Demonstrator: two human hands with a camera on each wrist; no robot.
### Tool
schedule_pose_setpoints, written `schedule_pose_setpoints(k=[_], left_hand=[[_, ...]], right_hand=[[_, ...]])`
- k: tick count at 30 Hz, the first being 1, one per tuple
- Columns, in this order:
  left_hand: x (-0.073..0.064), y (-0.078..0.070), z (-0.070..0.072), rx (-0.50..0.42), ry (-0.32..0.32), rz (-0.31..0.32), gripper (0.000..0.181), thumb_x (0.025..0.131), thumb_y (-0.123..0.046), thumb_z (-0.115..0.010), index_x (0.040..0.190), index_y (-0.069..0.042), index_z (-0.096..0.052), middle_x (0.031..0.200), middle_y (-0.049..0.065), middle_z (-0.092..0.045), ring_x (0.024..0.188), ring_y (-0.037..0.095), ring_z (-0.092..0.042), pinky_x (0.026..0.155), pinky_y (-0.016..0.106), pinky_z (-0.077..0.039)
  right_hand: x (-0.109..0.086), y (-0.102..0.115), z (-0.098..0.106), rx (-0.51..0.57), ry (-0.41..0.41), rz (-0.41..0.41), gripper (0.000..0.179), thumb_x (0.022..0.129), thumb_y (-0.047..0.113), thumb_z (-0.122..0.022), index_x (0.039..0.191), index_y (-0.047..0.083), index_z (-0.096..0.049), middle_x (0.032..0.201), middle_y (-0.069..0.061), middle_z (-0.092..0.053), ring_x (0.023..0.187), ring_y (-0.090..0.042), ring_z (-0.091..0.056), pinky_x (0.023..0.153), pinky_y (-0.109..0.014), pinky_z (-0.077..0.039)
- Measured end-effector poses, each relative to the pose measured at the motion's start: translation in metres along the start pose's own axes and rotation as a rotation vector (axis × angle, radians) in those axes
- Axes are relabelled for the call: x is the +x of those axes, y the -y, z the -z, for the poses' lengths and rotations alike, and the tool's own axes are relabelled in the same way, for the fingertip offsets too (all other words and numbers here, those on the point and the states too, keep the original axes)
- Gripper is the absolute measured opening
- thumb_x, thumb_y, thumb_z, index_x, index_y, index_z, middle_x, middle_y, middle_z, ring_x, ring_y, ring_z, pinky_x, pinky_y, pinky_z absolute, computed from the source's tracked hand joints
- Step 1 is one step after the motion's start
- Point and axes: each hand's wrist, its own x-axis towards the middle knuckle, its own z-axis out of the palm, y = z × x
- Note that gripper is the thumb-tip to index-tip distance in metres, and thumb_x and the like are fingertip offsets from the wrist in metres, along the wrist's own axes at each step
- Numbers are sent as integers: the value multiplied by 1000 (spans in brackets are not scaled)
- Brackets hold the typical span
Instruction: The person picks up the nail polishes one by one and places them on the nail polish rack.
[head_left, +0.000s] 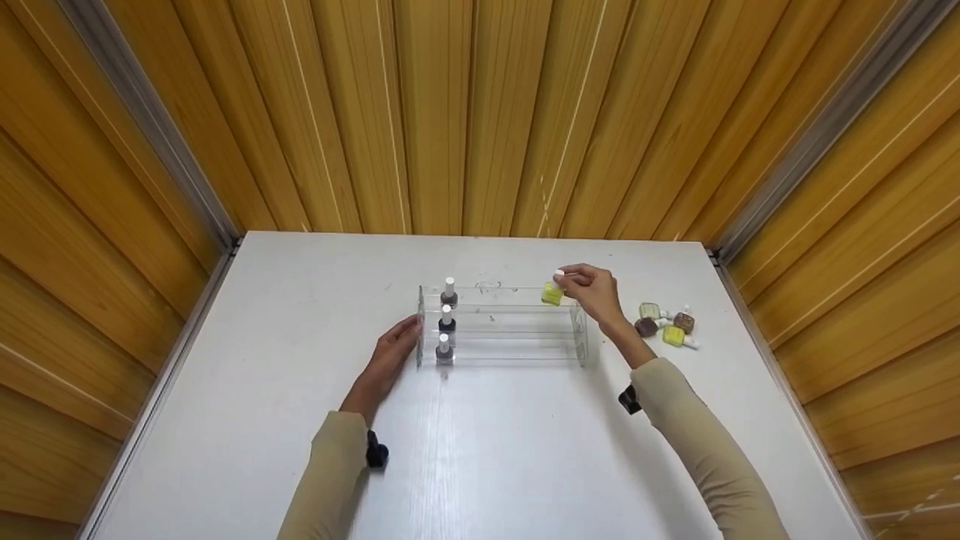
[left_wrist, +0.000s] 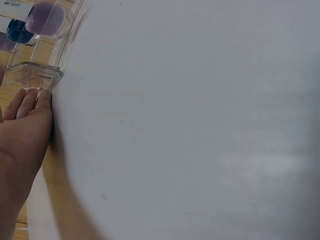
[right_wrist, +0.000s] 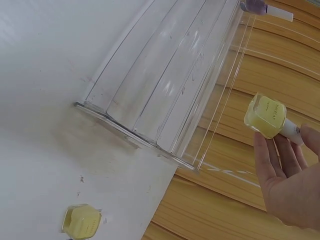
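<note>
My right hand (head_left: 596, 291) pinches the white cap of a yellow nail polish bottle (head_left: 551, 294), held above the right end of a clear tiered display rack (head_left: 510, 352). In the right wrist view, that same yellow bottle (right_wrist: 266, 116) is tilted, and the fingers and thumb of my hand (right_wrist: 295, 180) are at its cap. My left hand (head_left: 394, 346) touches the rack's left end panel, its fingers extended in the left wrist view. Three dark or purplish polish bottles with white caps stand one per tier at the rack's left end, among them the front one (head_left: 444, 349).
Right of the rack, several loose polish bottles lie on the white table (head_left: 262, 390): a yellow one (head_left: 673, 335), a pale green one (head_left: 649, 310), a dark one (head_left: 646, 327) and a brown glittery one (head_left: 683, 322). Wood-patterned walls (head_left: 510, 112) enclose the table's back and sides.
</note>
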Motion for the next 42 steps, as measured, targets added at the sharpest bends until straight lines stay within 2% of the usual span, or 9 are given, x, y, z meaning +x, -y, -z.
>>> schedule_pose_setpoints(k=[4,8,11,15,18,26,31,42], left_hand=[[-1,0,0,3,5,7,56,103,-26,-63,151,-3,-46,159,17,-45,152,29,-35,129,41,-25],[-2,0,-1,-1,9,14,57,103,-26,-63,153,-5,-45,159,16,-45,152,29,-36,128,40,-26],[-3,0,-1,-14,11,4,56,104,-25,-62,153,-5,-45,159,17,-45,151,29,-37,128,39,-27],[-3,1,-1,-27,7,-1,54,104,-24,-62,152,-5,-46,159,16,-46,151,28,-37,128,39,-27],[-3,2,-1,-25,4,5,54,103,-24,-63,152,-6,-47,158,14,-46,151,27,-37,128,38,-27],[-3,1,-2,-36,28,-17,56,104,-24,-62,153,-3,-44,158,17,-46,151,29,-38,128,39,-27],[-2,3,-3,-33,38,-16,54,105,-23,-60,153,-4,-44,159,16,-45,150,27,-39,127,38,-28],[-1,2,-3,-25,3,-30,55,103,-22,-62,151,-1,-46,156,20,-48,149,31,-41,127,40,-29]], right_hand=[[3,-1,-6,-2,27,-11,34,96,17,-73,121,-5,-70,110,-18,-77,93,-12,-76,79,-16,-61],[7,-4,-17,-9,44,-10,35,97,17,-72,123,-5,-69,116,-23,-75,103,-25,-75,80,-16,-60],[8,-6,-26,-31,43,9,32,97,17,-73,121,-3,-71,114,-22,-75,100,-21,-75,78,-14,-59],[9,-10,-41,-43,46,25,28,96,18,-74,117,0,-74,108,-18,-78,91,-9,-74,76,-12,-56],[10,-13,-49,-47,54,30,26,95,18,-75,115,1,-75,106,-16,-78,89,-7,-73,76,-12,-54],[15,-14,-62,-38,33,26,26,96,19,-74,115,3,-75,109,-16,-78,99,-18,-75,78,-14,-54],[16,-16,-64,-34,9,24,26,94,17,-76,114,1,-75,107,-17,-78,96,-16,-75,75,-11,-53],[14,-27,-77,-43,36,89,24,92,12,-77,112,-2,-75,103,-18,-78,100,-27,-76,79,-17,-57]])
